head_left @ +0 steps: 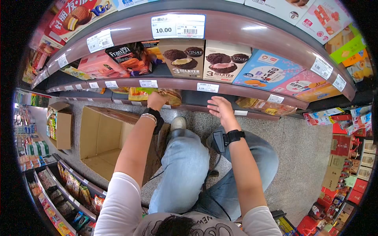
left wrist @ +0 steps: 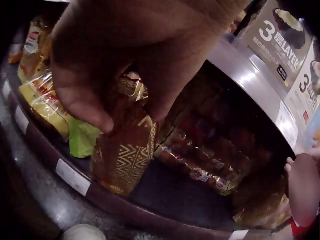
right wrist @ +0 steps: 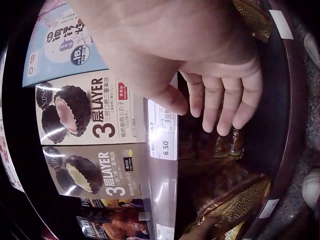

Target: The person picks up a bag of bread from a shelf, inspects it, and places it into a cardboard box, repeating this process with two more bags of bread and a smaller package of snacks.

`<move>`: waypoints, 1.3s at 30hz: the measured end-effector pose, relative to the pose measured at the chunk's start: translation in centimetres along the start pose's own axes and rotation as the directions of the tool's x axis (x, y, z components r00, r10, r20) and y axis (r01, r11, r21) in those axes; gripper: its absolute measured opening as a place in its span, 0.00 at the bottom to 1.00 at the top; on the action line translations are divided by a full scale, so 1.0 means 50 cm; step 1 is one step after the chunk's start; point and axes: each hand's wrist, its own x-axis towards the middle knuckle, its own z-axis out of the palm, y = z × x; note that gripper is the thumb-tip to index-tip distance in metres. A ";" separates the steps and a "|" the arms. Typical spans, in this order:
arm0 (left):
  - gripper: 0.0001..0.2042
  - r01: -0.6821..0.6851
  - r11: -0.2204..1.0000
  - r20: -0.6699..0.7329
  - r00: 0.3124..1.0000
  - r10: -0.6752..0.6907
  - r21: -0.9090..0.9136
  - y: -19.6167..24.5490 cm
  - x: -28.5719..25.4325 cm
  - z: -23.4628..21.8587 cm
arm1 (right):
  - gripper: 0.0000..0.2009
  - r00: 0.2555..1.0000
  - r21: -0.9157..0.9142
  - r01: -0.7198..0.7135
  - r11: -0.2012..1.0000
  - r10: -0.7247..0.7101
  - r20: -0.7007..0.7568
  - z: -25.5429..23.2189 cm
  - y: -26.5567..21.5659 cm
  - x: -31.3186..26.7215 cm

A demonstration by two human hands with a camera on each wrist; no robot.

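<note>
My left hand (head_left: 158,99) reaches into the low shelf (head_left: 204,107) and pinches the top of a brown-and-gold snack bag (head_left: 172,96). In the left wrist view the thumb and fingers (left wrist: 85,102) hold the crimped top of this zigzag-patterned bag (left wrist: 125,157), which stands at the shelf's front lip. My right hand (head_left: 217,105) hovers before the same shelf with fingers spread and relaxed, holding nothing. In the right wrist view that hand (right wrist: 216,107) hangs over the dark shelf, and the bag (right wrist: 235,205) shows lower down. More brown packets (left wrist: 200,170) lie deeper in.
An open cardboard box (head_left: 100,135) stands on the floor at my left. "3 Layer" cake boxes (head_left: 184,57) line the shelf above, with price tags (head_left: 207,87) along its edge. Yellow and green bags (left wrist: 47,107) sit left of the held bag. My knees (head_left: 189,157) are below the hands.
</note>
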 end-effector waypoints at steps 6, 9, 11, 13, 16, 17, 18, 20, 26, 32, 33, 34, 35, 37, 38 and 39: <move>0.22 -0.020 0.996 0.078 0.997 0.014 0.082 -0.039 0.039 0.032 | 0.14 1.000 -0.015 0.015 1.000 -0.015 0.011 0.002 0.003 0.003; 0.21 -0.053 0.981 0.042 0.998 0.046 0.187 -0.029 0.029 0.028 | 0.14 1.000 -0.014 0.013 1.000 -0.012 0.025 0.000 0.004 0.004; 0.20 -0.086 0.957 0.019 0.996 0.085 0.277 -0.025 0.028 0.030 | 0.14 1.000 -0.013 0.009 1.000 -0.008 0.025 -0.002 0.002 0.002; 0.19 -0.070 0.962 0.008 0.997 0.071 0.264 -0.013 0.019 0.021 | 0.14 1.000 -0.009 0.007 1.000 -0.007 0.015 -0.003 0.001 0.002; 0.18 -0.090 0.951 0.023 0.996 0.087 0.294 -0.033 0.042 0.038 | 0.14 1.000 -0.005 0.017 1.000 -0.017 0.016 -0.002 0.000 0.002; 0.18 -0.103 0.944 0.033 0.995 0.098 0.312 -0.050 0.057 0.050 | 0.14 1.000 -0.008 0.016 1.000 -0.016 0.017 0.001 0.000 0.002; 0.18 -0.103 0.946 0.036 0.995 0.096 0.306 -0.046 0.051 0.041 | 0.14 1.000 -0.011 0.016 1.000 -0.016 0.018 0.003 -0.001 0.000; 0.18 -0.103 0.950 0.042 0.995 0.095 0.294 -0.036 0.040 0.024 | 0.14 1.000 -0.022 0.014 1.000 -0.014 0.017 0.006 -0.004 -0.002; 0.16 -0.155 0.929 0.205 0.975 0.088 0.336 -0.020 0.018 -0.003 | 0.12 0.999 -0.008 0.038 0.999 -0.038 0.015 0.002 0.007 0.003; 0.18 -0.102 0.978 0.295 0.954 0.045 0.180 -0.033 -0.029 -0.040 | 0.14 0.999 -0.049 0.019 0.999 -0.017 0.041 0.011 0.001 -0.014; 0.18 -0.127 0.976 0.336 0.940 0.062 0.175 -0.025 -0.040 -0.048 | 0.15 0.998 -0.066 0.015 0.998 -0.011 0.054 0.013 -0.003 -0.019; 0.17 -0.151 0.974 0.376 0.923 0.079 0.168 -0.009 -0.057 -0.061 | 0.15 0.998 -0.082 0.011 0.997 -0.006 0.068 0.015 -0.004 -0.023; 0.17 -0.177 0.971 0.415 0.905 0.097 0.160 0.003 -0.068 -0.071 | 0.16 0.996 -0.097 0.003 0.995 0.005 0.084 0.017 -0.006 -0.024; 0.13 -0.013 0.996 0.453 0.890 0.052 -0.088 0.005 -0.072 -0.074 | 0.16 0.993 -0.127 -0.010 0.992 0.024 0.112 0.017 -0.009 -0.027; 0.12 0.073 0.975 0.478 0.877 0.037 -0.208 0.008 -0.073 -0.073 | 0.17 0.993 -0.145 -0.011 0.989 0.029 0.119 0.016 -0.010 -0.028; 0.10 0.125 0.960 0.514 0.858 0.023 -0.252 0.016 -0.078 -0.078 | 0.17 0.992 -0.163 -0.014 0.987 0.034 0.124 0.017 -0.013 -0.034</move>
